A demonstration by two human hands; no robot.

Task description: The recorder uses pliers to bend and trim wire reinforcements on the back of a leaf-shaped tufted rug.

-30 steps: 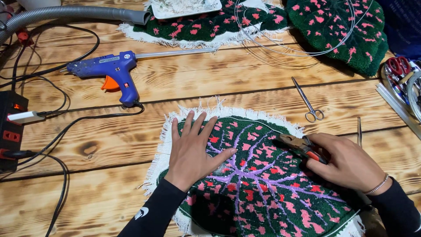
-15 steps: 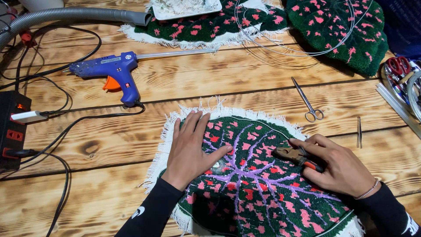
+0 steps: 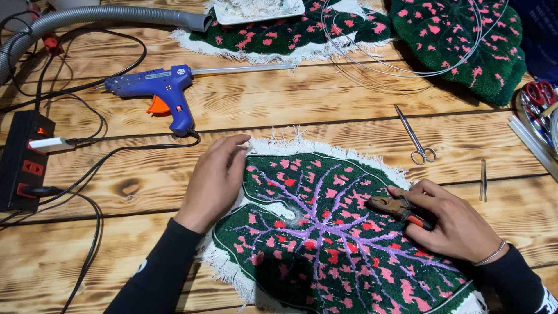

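Observation:
A leaf-shaped tufted rug (image 3: 325,238), dark green with pink spots and purple veins and a white fringe, lies on the wooden table (image 3: 302,104) in front of me. My left hand (image 3: 216,177) rests with curled fingers on the rug's upper left edge, at the white fringe. My right hand (image 3: 450,221) lies on the rug's right side and grips a pair of pliers (image 3: 395,207) with orange handles, jaws pointing left over the pile.
A blue glue gun (image 3: 160,87) lies at upper left beside a black power strip (image 3: 23,160) and cables. Small scissors (image 3: 415,136) and a thin metal tool (image 3: 482,180) sit right of the rug. More tufted leaves (image 3: 459,40), wire loops and a grey hose (image 3: 104,16) lie at the back.
My left hand slid from the middle of the rug to its upper left edge and curled its fingers. My right hand with the pliers stayed on the right side.

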